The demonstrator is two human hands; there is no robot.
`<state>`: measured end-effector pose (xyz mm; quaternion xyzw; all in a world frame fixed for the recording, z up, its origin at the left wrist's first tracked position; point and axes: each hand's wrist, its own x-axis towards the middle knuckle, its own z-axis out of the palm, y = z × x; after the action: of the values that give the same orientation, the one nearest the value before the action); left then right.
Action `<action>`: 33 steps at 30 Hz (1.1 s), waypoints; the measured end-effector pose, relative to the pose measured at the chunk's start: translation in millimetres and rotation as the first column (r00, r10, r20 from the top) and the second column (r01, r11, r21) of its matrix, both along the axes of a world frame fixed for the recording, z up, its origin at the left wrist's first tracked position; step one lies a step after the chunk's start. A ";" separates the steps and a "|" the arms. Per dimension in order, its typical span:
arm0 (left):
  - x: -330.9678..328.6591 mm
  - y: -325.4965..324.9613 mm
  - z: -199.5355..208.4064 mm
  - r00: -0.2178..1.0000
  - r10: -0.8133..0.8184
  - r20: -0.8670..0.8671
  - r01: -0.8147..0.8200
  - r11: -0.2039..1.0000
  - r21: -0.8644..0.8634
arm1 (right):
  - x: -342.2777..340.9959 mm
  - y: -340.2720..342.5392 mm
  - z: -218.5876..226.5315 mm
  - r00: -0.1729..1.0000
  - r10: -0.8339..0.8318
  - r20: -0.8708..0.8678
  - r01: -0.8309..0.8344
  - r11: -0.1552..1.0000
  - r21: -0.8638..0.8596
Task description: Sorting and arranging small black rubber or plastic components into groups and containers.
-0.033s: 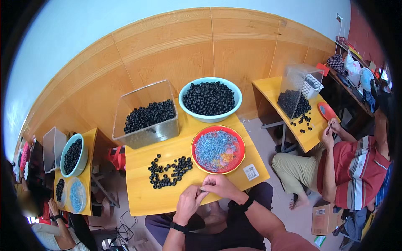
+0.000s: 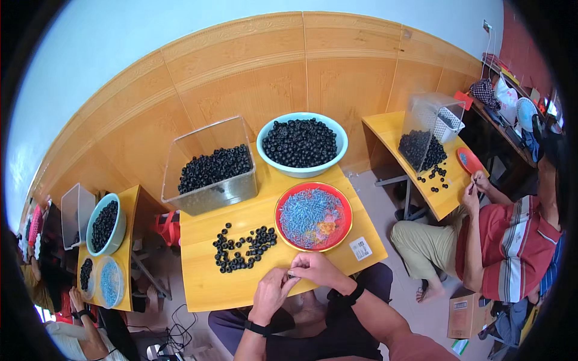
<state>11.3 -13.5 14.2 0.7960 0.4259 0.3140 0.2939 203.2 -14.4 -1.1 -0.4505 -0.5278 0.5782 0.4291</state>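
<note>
Just past the table's front edge, my left hand (image 2: 272, 293) and my right hand (image 2: 315, 268) meet fingertip to fingertip. Both are closed in a pinch around something small and dark, mostly hidden by the fingers. Loose black ring-shaped pieces (image 2: 236, 263) lie on the yellow table (image 2: 198, 289) beyond my left hand. Closest to my right hand stands a red round tray (image 2: 347, 224) with a gold rim. It holds a heap of small bluish, thin metal-looking pieces (image 2: 308, 210).
Behind are a clear plastic bin (image 2: 229, 191) and a light-blue basin (image 2: 302, 171), both holding many black pieces. A white label (image 2: 360, 248) sits at the table's right. People work at side tables: one in a striped red shirt (image 2: 503, 253), another (image 2: 78, 337) at left.
My hands keep the same pinch in the same place. At the far left edge, a person in the background has shifted slightly.
</note>
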 end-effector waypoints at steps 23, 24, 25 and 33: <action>4.3 8.0 -5.4 0.998 0.038 0.054 -0.036 0.999 -0.027 | 8.4 2.8 7.4 0.999 0.009 -0.032 -0.012 0.993 -0.120; 4.4 5.5 -7.5 0.998 0.041 0.038 -0.041 0.999 -0.004 | 7.8 0.8 7.6 0.999 0.011 -0.033 -0.015 0.992 -0.122; 4.1 3.9 -8.9 0.999 0.044 0.023 -0.045 0.999 0.020 | 7.4 -0.2 9.0 1.000 0.009 -0.029 -0.012 0.992 -0.129; 7.9 1.0 -6.7 0.996 0.016 -0.090 0.000 0.984 0.178 | 5.0 -4.2 15.1 1.000 -0.012 -0.020 0.009 0.994 -0.113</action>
<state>19.1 -12.5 7.5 0.8309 0.4121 0.3155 0.2006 208.2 -18.6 13.9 -0.4708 -0.4873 0.6096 0.4114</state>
